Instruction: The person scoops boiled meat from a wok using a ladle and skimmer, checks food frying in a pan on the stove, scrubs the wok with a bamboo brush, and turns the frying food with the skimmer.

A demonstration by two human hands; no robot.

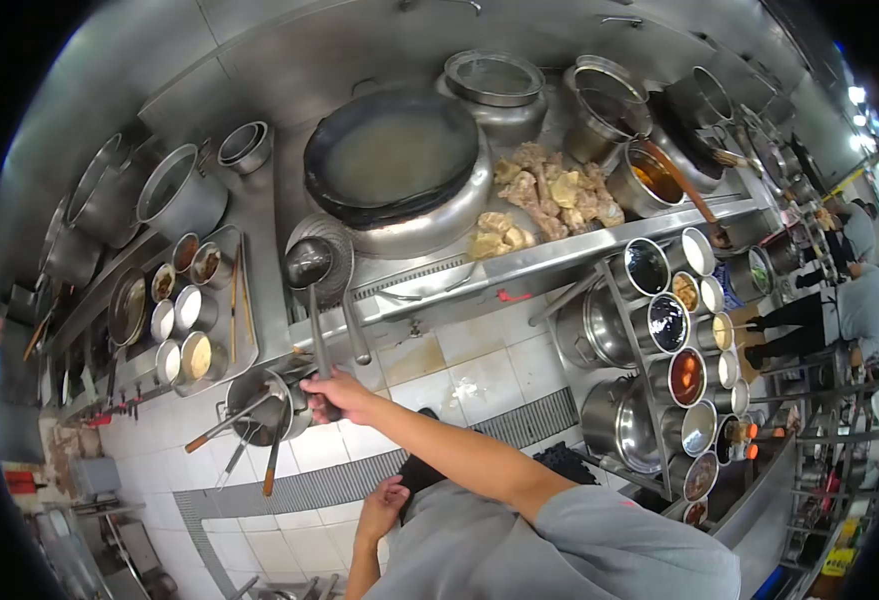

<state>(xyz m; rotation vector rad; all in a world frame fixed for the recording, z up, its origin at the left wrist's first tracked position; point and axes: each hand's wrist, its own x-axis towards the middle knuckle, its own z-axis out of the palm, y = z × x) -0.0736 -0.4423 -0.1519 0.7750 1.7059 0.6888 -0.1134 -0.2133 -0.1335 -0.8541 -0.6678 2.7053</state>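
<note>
The right hand (338, 396) grips the ladle (308, 262) handle with closed fingers. The ladle bowl overlaps the strainer (343, 254) beside the wok (389, 213). The left hand (385, 505), fingers loosely open, is near the shirt (499, 550).

A steel wall (169, 50) with folded seams rises behind a steel counter (262, 240). White tiles (529, 362) cover the floor, crossed by a grey grating (299, 476) that turns a corner at left. Metal shelving (839, 440) stands at right; bright lights (856, 95) shine above.
</note>
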